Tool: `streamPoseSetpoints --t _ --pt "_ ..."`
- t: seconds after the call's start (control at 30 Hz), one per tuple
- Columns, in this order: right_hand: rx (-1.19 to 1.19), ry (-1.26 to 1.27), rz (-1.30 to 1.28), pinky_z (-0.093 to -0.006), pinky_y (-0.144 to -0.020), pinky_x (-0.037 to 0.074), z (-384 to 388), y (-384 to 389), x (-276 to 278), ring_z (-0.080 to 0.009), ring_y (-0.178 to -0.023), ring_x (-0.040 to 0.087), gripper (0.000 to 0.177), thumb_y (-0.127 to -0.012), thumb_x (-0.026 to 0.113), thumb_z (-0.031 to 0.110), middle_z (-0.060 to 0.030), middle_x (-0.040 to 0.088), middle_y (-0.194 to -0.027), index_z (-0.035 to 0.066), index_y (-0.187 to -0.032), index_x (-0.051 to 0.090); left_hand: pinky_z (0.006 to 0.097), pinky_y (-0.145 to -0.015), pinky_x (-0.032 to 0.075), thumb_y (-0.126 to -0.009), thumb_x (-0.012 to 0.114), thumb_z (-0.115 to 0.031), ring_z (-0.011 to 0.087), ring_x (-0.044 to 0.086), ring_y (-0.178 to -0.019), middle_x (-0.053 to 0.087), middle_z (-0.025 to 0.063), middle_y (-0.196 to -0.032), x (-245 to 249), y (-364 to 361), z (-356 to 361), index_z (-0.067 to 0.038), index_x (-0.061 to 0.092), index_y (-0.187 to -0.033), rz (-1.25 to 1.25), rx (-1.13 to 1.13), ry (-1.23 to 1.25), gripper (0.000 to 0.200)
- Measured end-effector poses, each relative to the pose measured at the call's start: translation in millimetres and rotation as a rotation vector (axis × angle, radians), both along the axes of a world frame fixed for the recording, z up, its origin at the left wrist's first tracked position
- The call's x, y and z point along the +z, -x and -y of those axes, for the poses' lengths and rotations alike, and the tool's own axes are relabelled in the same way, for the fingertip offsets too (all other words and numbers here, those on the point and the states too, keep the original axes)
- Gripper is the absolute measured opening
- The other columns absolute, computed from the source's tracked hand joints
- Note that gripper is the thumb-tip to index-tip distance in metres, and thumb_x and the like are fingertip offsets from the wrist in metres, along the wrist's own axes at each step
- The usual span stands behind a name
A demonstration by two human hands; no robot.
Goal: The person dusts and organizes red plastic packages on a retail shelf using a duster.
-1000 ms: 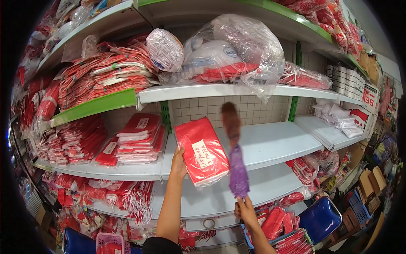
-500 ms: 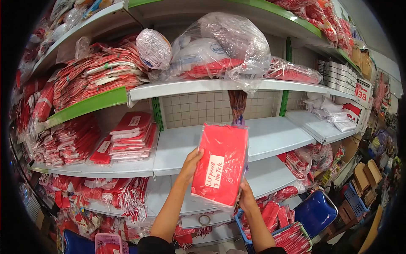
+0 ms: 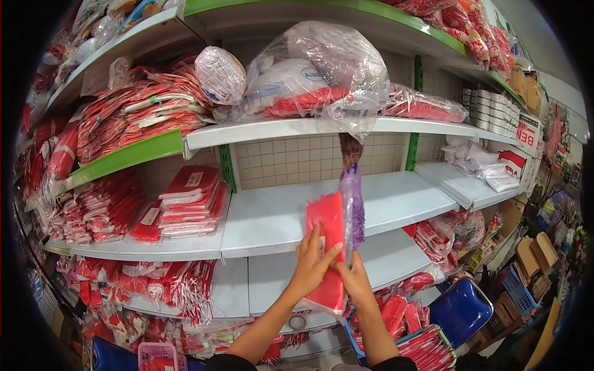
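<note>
A flat red packet (image 3: pixel 332 281) in clear plastic is held upright in front of the middle shelves, turned so its face is seen at a slant. My left hand (image 3: pixel 312 266) is closed around its left side, fingers spread across the face and partly over the white label. On the opposite edge, my right hand (image 3: pixel 354 278) grips the packet low down, its thumb near my left thumb. Just behind the packet hangs a purple, fringed duster-like thing (image 3: pixel 357 210), brownish at the top; its lower end is hidden near my right hand.
A stack of red and white packets (image 3: pixel 193 201) lies on the shelf to the left. Above, a big clear bag (image 3: pixel 322 74) overhangs the upper shelf edge (image 3: pixel 278 128). Below right are a blue chair (image 3: pixel 464 312) and crates of red goods; a pink basket (image 3: pixel 162 352) sits below left.
The packet has turned from facing me to nearly edge-on. My left hand has slid right and down across its face, covering much of the label. More of the purple thing shows.
</note>
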State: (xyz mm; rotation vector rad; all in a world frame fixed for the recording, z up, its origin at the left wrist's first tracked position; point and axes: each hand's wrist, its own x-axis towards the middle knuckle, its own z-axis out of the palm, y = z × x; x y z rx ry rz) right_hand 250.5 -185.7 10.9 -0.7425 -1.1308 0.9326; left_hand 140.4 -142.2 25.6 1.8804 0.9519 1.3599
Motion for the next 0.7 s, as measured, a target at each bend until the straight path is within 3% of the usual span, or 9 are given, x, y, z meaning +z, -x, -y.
streamPoseSetpoints --t 0.07,0.17,0.2,0.3,0.33,0.37,0.43,0.57,0.7 --pt "0.021 0.103 0.123 -0.0205 -0.046 0.040 7.4 8.3 3.9 -0.0084 -0.061 0.051 0.035 -0.088 0.054 0.009 -0.0036 0.054 -0.091 0.005 -0.119 0.041 0.0354 -0.097 0.035 -0.091 0.045 -0.047 0.0256 0.046 -0.109 0.045 0.0169 -0.122 7.3 -11.3 2.2 -0.001 0.032 -0.136 0.306 -0.244 0.193 0.066" --pt "0.322 0.192 -0.035 -0.0191 -0.036 0.022 10.1 7.8 10.9 -0.0039 -0.047 0.036 0.019 -0.090 0.055 0.016 0.0003 0.045 -0.075 0.008 -0.100 0.041 0.0332 -0.090 0.043 -0.094 0.040 -0.046 0.0211 0.055 -0.100 0.054 0.0108 -0.113 4.0 -2.7 -16.8 -0.005 0.042 -0.130 0.713 -0.530 0.569 0.055" --pt "0.373 0.283 -0.076 -0.0205 -0.038 0.018 17.6 7.5 18.9 -0.0034 -0.045 0.029 0.023 -0.092 0.054 0.023 0.0024 0.037 -0.066 0.011 -0.088 0.035 0.0294 -0.075 0.049 -0.095 0.036 -0.046 0.0156 0.059 -0.084 0.059 0.0043 -0.098 -2.3 2.5 -33.0 -0.008 0.050 -0.119 0.744 -0.546 0.453 0.047" --pt "0.362 0.441 0.000 -0.0206 -0.038 0.020 32.5 13.7 -1.9 -0.0040 -0.044 0.028 0.020 -0.094 0.051 0.023 0.0039 0.034 -0.062 0.011 -0.090 0.036 0.0278 -0.075 0.049 -0.095 0.035 -0.045 0.0152 0.058 -0.082 0.059 0.0035 -0.097 18.8 13.4 -50.6 -0.009 0.051 -0.117 1.045 -0.562 0.520 0.046" --pt "0.428 0.458 0.061 -0.0202 -0.038 0.025 34.7 12.0 -22.0 -0.0043 -0.047 0.035 0.028 -0.095 0.049 0.025 0.0041 0.037 -0.063 0.011 -0.117 0.039 0.0291 -0.077 0.049 -0.095 0.036 -0.046 0.0159 0.059 -0.084 0.059 0.0045 -0.099 13.9 17.5 -63.6 -0.008 0.051 -0.118 1.068 -0.493 0.388 0.047" --pt "0.456 0.416 0.089 -0.0203 -0.038 0.025 34.5 9.3 -45.1 -0.0044 -0.048 0.035 0.030 -0.095 0.049 0.025 0.0039 0.038 -0.063 0.011 -0.120 0.038 0.0304 -0.079 0.049 -0.094 0.037 -0.047 0.0166 0.059 -0.085 0.060 0.0056 -0.101 -0.8 24.3 -96.0 -0.008 0.050 -0.119 1.089 -0.424 0.255 0.048" --pt "0.512 0.330 0.143 -0.0206 -0.038 0.027 34.3 3.3 -82.4 -0.0045 -0.049 0.035 0.035 -0.095 0.048 0.025 0.0037 0.039 -0.063 0.012 -0.126 0.037 0.0350 -0.090 0.046 -0.093 0.041 -0.045 0.0189 0.056 -0.100 0.056 0.0091 -0.115 -71.3 62.2 -197.1 -0.009 0.047 -0.125 1.121 -1.139 0.193 0.048" --pt "0.195 0.395 0.122 -0.0199 -0.038 0.023 39.5 3.1 -96.9 -0.0050 -0.044 0.028 0.012 -0.097 0.044 0.020 0.0037 0.033 -0.060 0.013 -0.105 0.038 0.0346 -0.083 0.048 -0.093 0.042 -0.043 0.0193 0.057 -0.092 0.057 0.0078 -0.108 -44.4 71.0 -170.8 -0.010 0.050 -0.119 1.245 -0.692 0.368 0.043" --pt "0.431 0.269 0.276 -0.0207 -0.038 0.023 36.2 6.2 -109.8 -0.0053 -0.045 0.029 0.013 -0.097 0.045 0.019 0.0038 0.034 -0.060 0.013 -0.106 0.039 0.0341 -0.075 0.051 -0.093 0.043 -0.041 0.0198 0.059 -0.084 0.059 0.0065 -0.101 -38.1 69.3 -160.3 -0.010 0.052 -0.113 1.268 -0.642 0.424 0.038"
